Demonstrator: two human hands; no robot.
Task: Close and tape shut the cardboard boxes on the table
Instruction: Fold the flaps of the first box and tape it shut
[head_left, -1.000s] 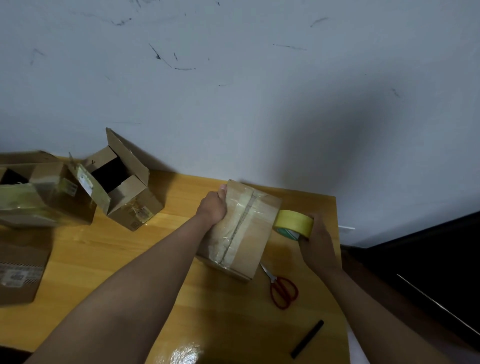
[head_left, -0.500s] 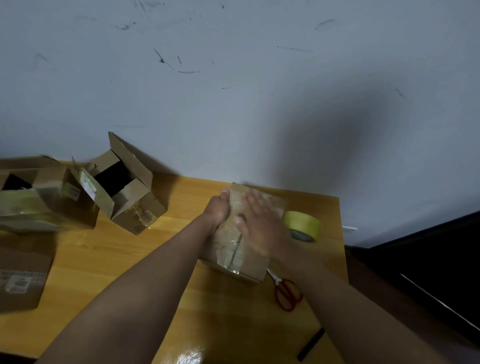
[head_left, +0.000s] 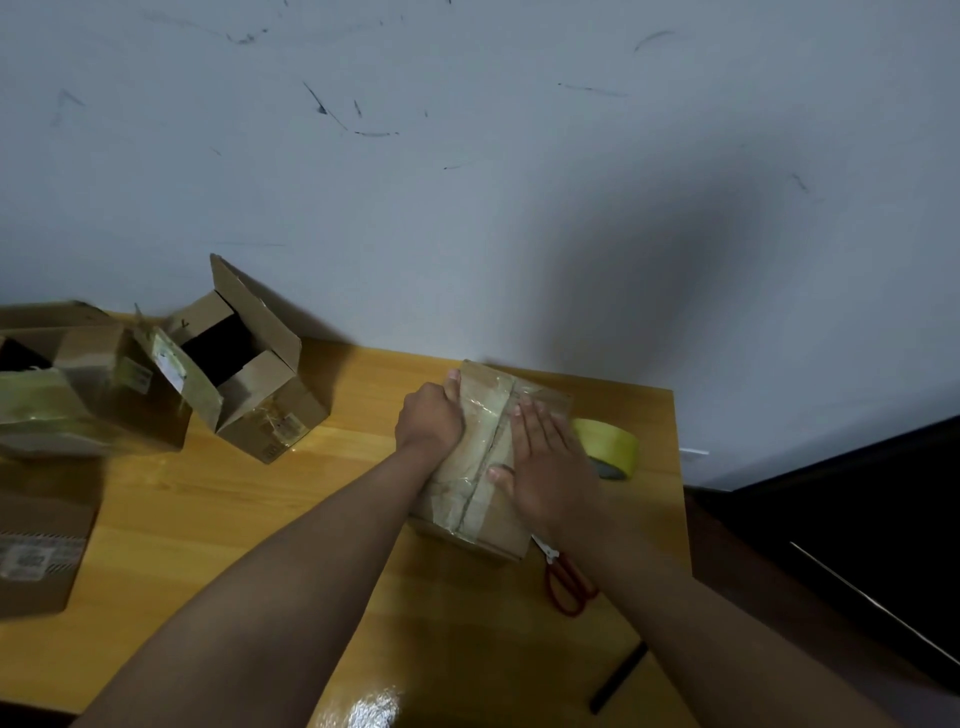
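Tape is being smoothed along the centre seam of a closed cardboard box (head_left: 470, 488) near the far right of the wooden table (head_left: 218, 525). For a sound seal, firm, even pressure would best be run along the full length of the strip and over both ends, so that no bubbles or lifted edges are left. The right hand (head_left: 548, 467) is laid flat on the lid, fingers straight and spread, thumb beside the seam. The left hand (head_left: 428, 423) is curled against the box's left edge, thumb on top, so that the box is gripped and steadied; both forearms are stretched forward from the near edge. A roll of yellow tape (head_left: 613, 449) is seen lying just right of the box, red-handled scissors (head_left: 569, 584) near its front corner, and a dark stick-like object (head_left: 621, 678) nearer the viewer. An open box (head_left: 249, 374) and further cartons (head_left: 78, 395) are left at the table's left side, apparently yet to be sealed.
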